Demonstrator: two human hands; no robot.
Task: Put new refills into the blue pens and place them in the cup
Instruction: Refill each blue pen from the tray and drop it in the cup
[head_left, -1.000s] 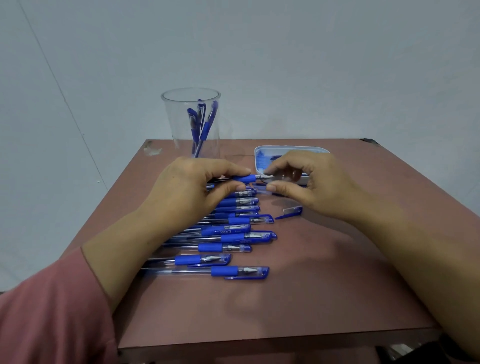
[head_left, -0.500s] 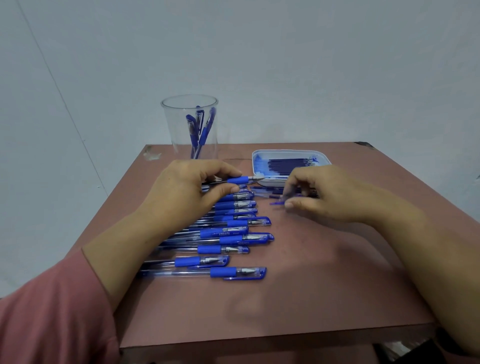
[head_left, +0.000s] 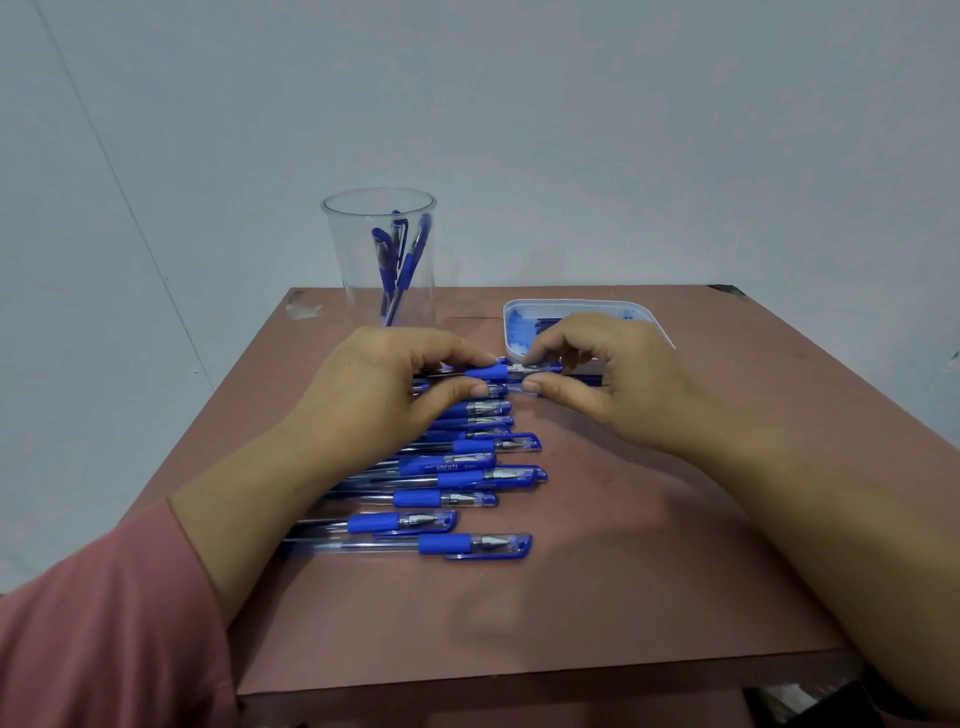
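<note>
My left hand (head_left: 379, 395) grips a blue pen (head_left: 488, 372) by its blue grip, held level above the row. My right hand (head_left: 613, 379) pinches a clear blue cap (head_left: 543, 369) over that pen's tip, between thumb and forefinger. Several capped blue pens (head_left: 441, 499) lie in a row on the brown table (head_left: 597, 571), partly hidden under my left hand. A clear cup (head_left: 382, 260) at the back holds three blue pens. A white tray (head_left: 576, 306) with blue refills sits behind my right hand, mostly covered by it.
The table's front edge runs near the bottom of the view, its right edge slants past my right forearm. A pale wall stands close behind the cup and tray. A scuffed patch (head_left: 301, 309) marks the table's back left corner.
My right hand picked the cap up off the table beside the row and brought it back up to the tip of the pen in my left hand.
</note>
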